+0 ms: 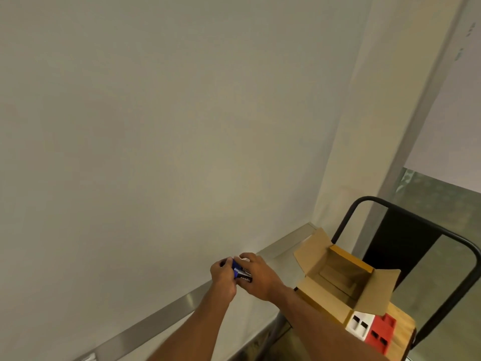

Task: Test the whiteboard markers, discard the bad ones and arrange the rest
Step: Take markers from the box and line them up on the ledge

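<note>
Right hand (260, 280) fingers curled round blue marker (242, 273); left hand (223, 278) grips its other end.

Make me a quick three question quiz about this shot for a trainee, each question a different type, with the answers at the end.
1. True or false: the cardboard box on the chair has its flaps closed.
2. The blue marker is gripped by: A) only the left hand, B) only the right hand, C) both hands.
3. Fill in: the holder touching the white holder is coloured ___.

Key: 1 false, the flaps stand open. 2 C. 3 red, the red holder.
</note>
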Available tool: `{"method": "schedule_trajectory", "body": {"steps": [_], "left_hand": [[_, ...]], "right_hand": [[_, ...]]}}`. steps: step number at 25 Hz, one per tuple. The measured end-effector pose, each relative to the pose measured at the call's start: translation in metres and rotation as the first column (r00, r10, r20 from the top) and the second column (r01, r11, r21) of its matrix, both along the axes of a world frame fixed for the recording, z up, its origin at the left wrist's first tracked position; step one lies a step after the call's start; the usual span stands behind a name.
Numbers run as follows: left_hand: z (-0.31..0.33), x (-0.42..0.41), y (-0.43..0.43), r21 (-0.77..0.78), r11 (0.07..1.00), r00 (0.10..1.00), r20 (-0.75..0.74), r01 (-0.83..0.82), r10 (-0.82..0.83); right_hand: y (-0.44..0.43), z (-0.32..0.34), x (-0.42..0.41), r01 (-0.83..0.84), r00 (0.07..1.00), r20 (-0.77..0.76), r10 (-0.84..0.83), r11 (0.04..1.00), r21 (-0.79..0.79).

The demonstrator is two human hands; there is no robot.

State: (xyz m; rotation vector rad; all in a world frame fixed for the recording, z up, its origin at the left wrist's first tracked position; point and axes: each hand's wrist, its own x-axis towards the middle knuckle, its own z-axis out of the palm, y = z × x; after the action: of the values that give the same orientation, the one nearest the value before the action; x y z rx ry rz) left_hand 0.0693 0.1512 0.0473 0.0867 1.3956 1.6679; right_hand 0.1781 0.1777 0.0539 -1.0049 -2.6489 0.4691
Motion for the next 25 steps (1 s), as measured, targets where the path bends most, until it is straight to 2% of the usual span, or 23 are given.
{"method": "schedule_trajectory", "body": {"steps": [3,5,6,8,9,11,12,14,16,18,25], "left_hand": [[-0.003,-0.009,-0.016,0.003,0.998,0.997,0.042,-0.063,0.063],[-0.005,-0.017,-0.024,0.013,0.991,0.987,0.096,-0.132,0.13],[-0.005,-0.021,-0.027,0.022,0.986,0.979,0.124,-0.167,0.163],[-0.003,-0.027,-0.033,0.038,0.974,0.963,0.167,-0.222,0.213],[-0.001,-0.029,-0.035,0.048,0.968,0.956,0.179,-0.245,0.233],[0.002,-0.032,-0.04,0.067,0.955,0.942,0.198,-0.289,0.271],[0.002,-0.033,-0.043,0.078,0.948,0.936,0.201,-0.309,0.288],[0.005,-0.035,-0.047,0.106,0.932,0.925,0.207,-0.346,0.32],[0.006,-0.037,-0.051,0.134,0.918,0.916,0.208,-0.374,0.343],[0.007,-0.038,-0.054,0.139,0.914,0.913,0.207,-0.382,0.351],[0.018,-0.029,-0.067,0.121,0.903,0.908,0.139,-0.412,0.396]], "right_hand": [[-0.012,-0.002,-0.005,0.045,0.999,-0.007,-0.046,0.998,-0.054],[-0.018,-0.003,-0.007,0.175,0.98,-0.072,-0.188,0.973,-0.151],[-0.021,-0.004,-0.008,0.26,0.947,-0.13,-0.295,0.937,-0.233],[-0.025,-0.003,-0.013,0.358,0.823,-0.25,-0.511,0.807,-0.471],[-0.027,-0.002,-0.016,0.345,0.748,-0.284,-0.6,0.718,-0.604],[-0.03,0.002,-0.024,0.207,0.63,-0.292,-0.72,0.518,-0.83],[-0.031,0.005,-0.028,0.115,0.595,-0.291,-0.749,0.438,-0.891],[-0.033,0.011,-0.036,-0.033,0.543,-0.317,-0.778,0.358,-0.933],[-0.034,0.015,-0.043,-0.102,0.509,-0.364,-0.78,0.365,-0.925],[-0.033,0.016,-0.046,-0.101,0.507,-0.407,-0.76,0.416,-0.904],[-0.027,0.006,-0.048,-0.094,0.558,-0.478,-0.679,0.521,-0.849]]}}
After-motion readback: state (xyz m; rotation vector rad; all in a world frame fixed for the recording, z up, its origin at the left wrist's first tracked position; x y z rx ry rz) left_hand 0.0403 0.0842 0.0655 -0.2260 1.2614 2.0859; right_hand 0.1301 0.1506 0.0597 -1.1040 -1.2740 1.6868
